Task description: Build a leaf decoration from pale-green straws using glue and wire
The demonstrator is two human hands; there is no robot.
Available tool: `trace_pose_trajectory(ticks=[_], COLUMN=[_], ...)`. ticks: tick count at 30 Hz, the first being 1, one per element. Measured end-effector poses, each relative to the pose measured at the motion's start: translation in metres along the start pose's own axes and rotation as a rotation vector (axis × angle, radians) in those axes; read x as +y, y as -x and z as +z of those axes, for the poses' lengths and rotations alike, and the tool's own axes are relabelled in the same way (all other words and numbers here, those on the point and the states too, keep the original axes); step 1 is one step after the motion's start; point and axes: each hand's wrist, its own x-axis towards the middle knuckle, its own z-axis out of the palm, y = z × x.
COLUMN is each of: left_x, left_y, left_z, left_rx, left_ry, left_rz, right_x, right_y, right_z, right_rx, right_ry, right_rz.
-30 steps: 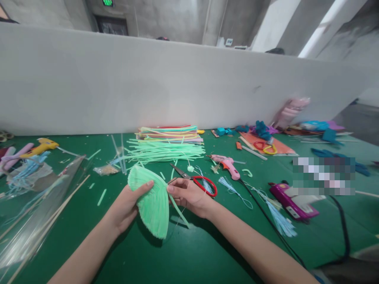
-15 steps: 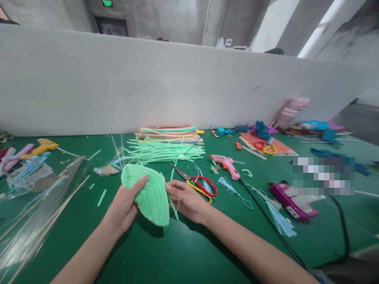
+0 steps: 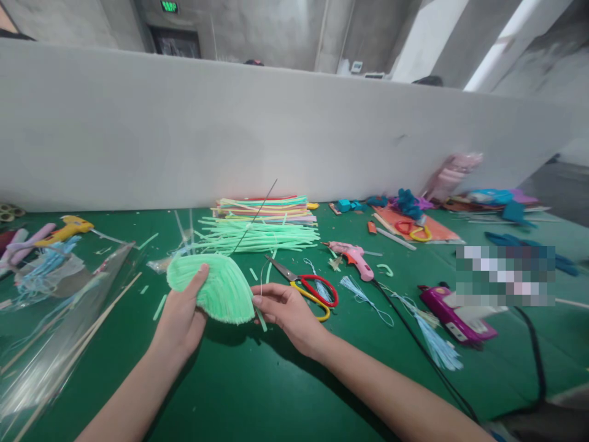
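Note:
My left hand (image 3: 186, 313) is closed round a mint-green fan (image 3: 221, 285) of pipe cleaners laid side by side, thumb on its front face. A thin dark wire (image 3: 255, 215) slants up from behind the fan's top edge. At the fan's right corner, my right hand (image 3: 285, 313) pinches a short green pipe cleaner (image 3: 261, 320), whose end pokes out below the fingers. A pale thin strand (image 3: 262, 273) loops above these fingertips. Just beyond the right hand lie scissors (image 3: 306, 288) with red and yellow handles, blades apart.
Behind the fan lies a pile of green pipe cleaners (image 3: 262, 236), with a multicoloured bundle (image 3: 262, 207) against the white partition (image 3: 276, 135). A pink glue gun (image 3: 354, 258) and blue tassels (image 3: 435, 341) are to the right. Clear plastic film (image 3: 59, 344) and a yellow glue gun (image 3: 69, 230) lie left.
The fan has moved left and turned, so its broad lower edge now points more to the right. The dark wire now stands up behind it. My right hand still pinches at its right side.

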Motion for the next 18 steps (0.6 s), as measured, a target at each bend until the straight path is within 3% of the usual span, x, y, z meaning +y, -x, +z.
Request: trace_pose_trajectory(ticks=[18], left_x=[0.0063], left_y=[-0.0007], left_z=[-0.0039], left_rx=[0.034], left_ry=[0.002], left_rz=[0.033], right_x=[-0.0063], right_y=[0.0031], right_z=[-0.0038], right_rx=[-0.105], right_ry=[0.352], right_rz=[-0.064])
